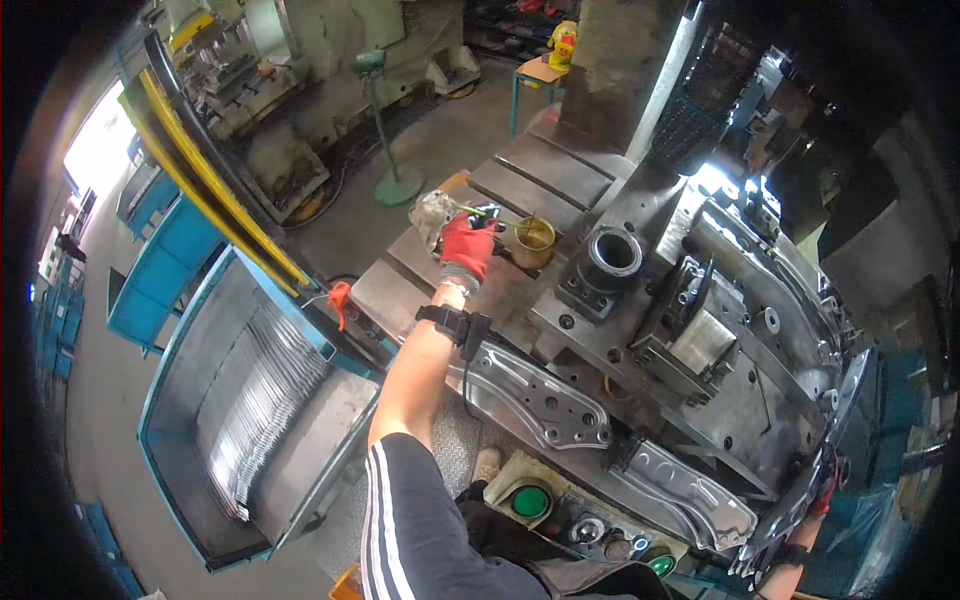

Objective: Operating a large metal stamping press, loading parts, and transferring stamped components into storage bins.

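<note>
My left hand (468, 245), in a red glove with dark fingertips, is closed around a thin yellow-green stick (482, 212) that points toward a brass-coloured can (534, 243). A crumpled whitish rag (432, 216) lies just left of that hand, on the slotted metal table (405, 275). At the far right, my right hand (825, 487), also red-gloved, is at the edge of shiny stamped metal parts (800, 505). Its fingers are mostly hidden in shadow there, so its grip is unclear. Between my arms lie two curved stamped metal parts, one (545, 400) and another (685, 490).
A die block with a round post (612, 255) fills the middle right. On the left, a blue bin (155, 440) holds a row of metal parts (265, 390). Yellow bars (210, 185) rise beside it. A control panel with green buttons (531, 502) sits near my body.
</note>
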Available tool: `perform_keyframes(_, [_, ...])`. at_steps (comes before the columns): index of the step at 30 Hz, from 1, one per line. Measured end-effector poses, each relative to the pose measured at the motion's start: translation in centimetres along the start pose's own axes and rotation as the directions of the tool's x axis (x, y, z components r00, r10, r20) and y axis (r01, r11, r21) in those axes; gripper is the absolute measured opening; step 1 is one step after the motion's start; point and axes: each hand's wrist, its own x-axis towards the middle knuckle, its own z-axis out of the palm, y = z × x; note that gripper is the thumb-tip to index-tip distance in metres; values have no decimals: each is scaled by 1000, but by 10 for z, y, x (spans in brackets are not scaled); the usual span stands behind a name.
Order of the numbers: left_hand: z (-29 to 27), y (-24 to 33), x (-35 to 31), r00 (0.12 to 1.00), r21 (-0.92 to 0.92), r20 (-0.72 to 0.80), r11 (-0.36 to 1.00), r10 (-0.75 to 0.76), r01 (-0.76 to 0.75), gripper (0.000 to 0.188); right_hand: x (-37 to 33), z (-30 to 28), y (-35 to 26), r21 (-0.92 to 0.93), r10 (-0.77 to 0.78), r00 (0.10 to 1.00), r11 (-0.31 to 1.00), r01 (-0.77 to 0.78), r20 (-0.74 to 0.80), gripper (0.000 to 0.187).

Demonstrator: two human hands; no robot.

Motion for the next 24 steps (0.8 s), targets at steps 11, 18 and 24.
perform_keyframes(11, [-5,-134,14,994,17,-49,995,-98,99,34,19,50,-41,463,104,984,872,-159,141,44])
perform_keyframes(18, [-81,-14,-6,987,333,161,942,-24,-31,31,35,42,-23,309,18,990,949,-61,142,28])
perform_keyframes(24, [-65,133,-30,926,-783,329,494,-185,377,33,35,57,-42,534,99,941,802,-267,323,29])
